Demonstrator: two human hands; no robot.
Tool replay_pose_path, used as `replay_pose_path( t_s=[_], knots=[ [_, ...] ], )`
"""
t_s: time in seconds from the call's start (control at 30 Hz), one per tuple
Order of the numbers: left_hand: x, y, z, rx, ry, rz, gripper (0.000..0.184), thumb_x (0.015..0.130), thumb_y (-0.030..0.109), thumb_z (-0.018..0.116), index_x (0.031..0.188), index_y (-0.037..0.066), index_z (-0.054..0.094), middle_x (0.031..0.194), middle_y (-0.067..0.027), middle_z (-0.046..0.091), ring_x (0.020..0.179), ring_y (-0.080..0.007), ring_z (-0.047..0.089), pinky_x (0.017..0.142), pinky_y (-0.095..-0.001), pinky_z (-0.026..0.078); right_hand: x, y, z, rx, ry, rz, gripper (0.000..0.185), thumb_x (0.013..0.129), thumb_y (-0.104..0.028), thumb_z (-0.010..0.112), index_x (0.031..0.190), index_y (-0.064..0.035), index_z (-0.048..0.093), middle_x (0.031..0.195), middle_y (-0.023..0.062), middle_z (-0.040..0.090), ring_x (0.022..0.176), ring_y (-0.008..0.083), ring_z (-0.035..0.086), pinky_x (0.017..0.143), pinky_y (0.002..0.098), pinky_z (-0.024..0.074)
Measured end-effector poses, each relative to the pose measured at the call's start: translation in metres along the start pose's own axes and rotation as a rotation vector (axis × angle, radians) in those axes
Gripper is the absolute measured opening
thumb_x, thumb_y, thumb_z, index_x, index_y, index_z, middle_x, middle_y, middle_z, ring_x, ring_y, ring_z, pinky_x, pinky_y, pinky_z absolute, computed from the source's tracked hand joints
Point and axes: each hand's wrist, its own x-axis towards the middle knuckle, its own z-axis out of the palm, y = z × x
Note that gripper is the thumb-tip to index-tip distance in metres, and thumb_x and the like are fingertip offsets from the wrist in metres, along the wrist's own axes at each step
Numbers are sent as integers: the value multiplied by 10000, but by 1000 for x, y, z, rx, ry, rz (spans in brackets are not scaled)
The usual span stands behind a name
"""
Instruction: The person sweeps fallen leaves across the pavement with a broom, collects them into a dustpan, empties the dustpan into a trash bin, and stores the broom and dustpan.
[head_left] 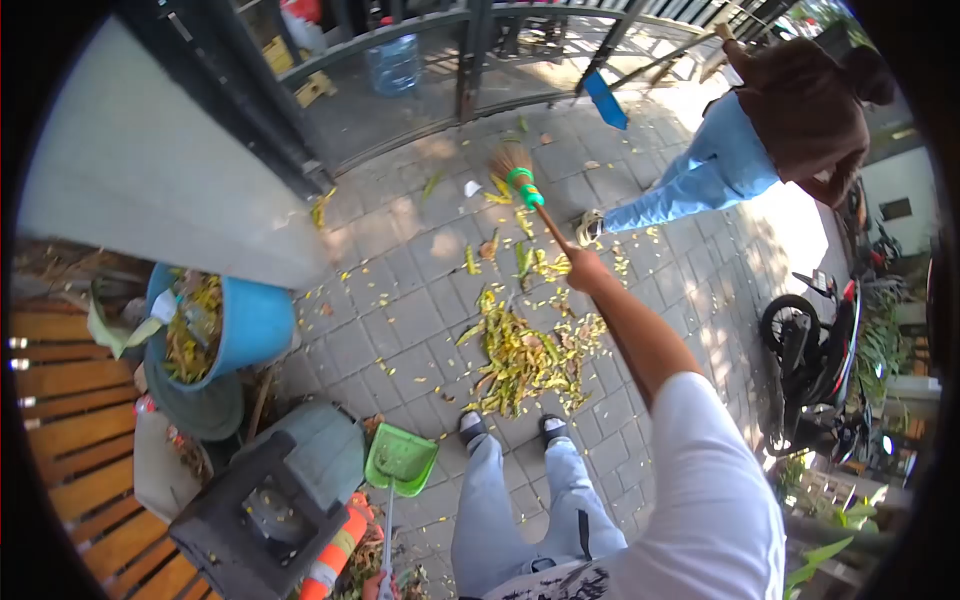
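My right hand (588, 271) is wrapped round the brown stick of a broom (555, 228), stretched out ahead of me. The broom's bristles, bound with green, touch the paving beyond a heap of yellow and green leaves (525, 355). At the bottom edge, my left hand (378, 586) grips the pale handle of a green dustpan (402, 460), and is partly cut off by the frame. The dustpan's scoop rests near the ground to the left of my feet. Loose leaves lie scattered around the heap and by the bristles.
A blue bucket (255, 325) full of leaves stands at left, beside a dark bin (275, 500) and an orange striped cone (335, 550). Ahead runs a metal gate (470, 60). Another person (740, 150) with a blue dustpan (606, 100) nearby is at upper right; a motorcycle (825, 350) stands right.
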Motion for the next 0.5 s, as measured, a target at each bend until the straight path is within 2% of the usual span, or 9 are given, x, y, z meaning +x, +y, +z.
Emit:
replay_pose_path(
  t_s=[0.07, 0.17, 0.23, 0.27, 0.33, 0.37, 0.43, 0.47, 0.5],
  knots=[
    [44, 28, 36, 36, -65, -48, 266, 849, 273, 516, 824, 9, 508, 532, -60, 503, 440, -195, 522, 403, -316, 431, 61, -6, 22, -81, -41, 253, 407, 771, -90, 532, 1172, -23, 519, 1034, 189, 609, 1008, 293, 583, 830, 381, 485],
    [53, 51, 45, 23, -78, -79, 268, 848, 282, 518, 831, 15, 506, 547, -58, 507, 462, -194, 528, 412, -317, 438, 85, -13, 57, -163, -91, 254, 402, 764, -124, 586, 1143, 0, 537, 1071, 154, 608, 965, 254, 615, 775, 362, 516],
    [55, 47, 52, 63, -90, -197, 269, 847, 288, 519, 836, 19, 505, 557, -57, 509, 476, -194, 533, 418, -317, 442, 39, 15, 72, -344, -311, 95, 373, 763, -137, 594, 1102, 13, 554, 1039, 146, 619, 899, 258, 639, 705, 360, 534],
    [67, 50, 69, 101, -120, -259, 270, 847, 290, 520, 839, 21, 505, 561, -56, 511, 484, -194, 535, 421, -317, 444, 0, 29, 66, -347, -315, 37, 298, 829, -141, 528, 1095, -7, 545, 1066, 135, 614, 947, 251, 626, 708, 373, 529],
    [80, 49, 102, 150, -184, -349, 272, 846, 296, 521, 844, 25, 503, 571, -55, 513, 498, -193, 539, 427, -317, 448, -75, 60, 64, -300, -313, 99, 389, 820, -132, 515, 1157, 56, 464, 1036, 199, 608, 870, 287, 644, 640, 381, 533],
    [83, 49, 116, 154, -213, -368, 273, 846, 299, 522, 846, 26, 503, 576, -54, 514, 505, -193, 541, 430, -318, 451, -109, 78, 58, -313, -346, -64, 520, 764, -97, 562, 1227, 65, 387, 1002, 230, 604, 818, 330, 641, 600, 398, 526],
    [77, 49, 132, 144, -245, -387, 275, 846, 305, 523, 851, 30, 502, 586, -53, 517, 520, -192, 546, 436, -318, 455, -184, 58, -29, -43, -597, 103, 630, 658, -12, 578, 1265, -57, 413, 949, 227, 602, 844, 354, 613, 656, 430, 508],
    [68, 50, 133, 128, -250, -383, 276, 845, 307, 523, 854, 32, 501, 591, -52, 518, 527, -192, 548, 439, -318, 457, -209, 82, -25, 20, -594, 64, 585, 679, -26, 555, 1251, -85, 448, 944, 211, 610, 878, 333, 608, 706, 424, 499],
    [56, 56, 130, 114, -246, -369, 277, 845, 310, 524, 856, 34, 500, 595, -52, 520, 534, -192, 550, 442, -318, 459, -234, 76, -56, 10, -653, 148, 569, 681, -34, 543, 1241, -65, 451, 933, 209, 613, 896, 330, 602, 727, 416, 495]
  ],
)
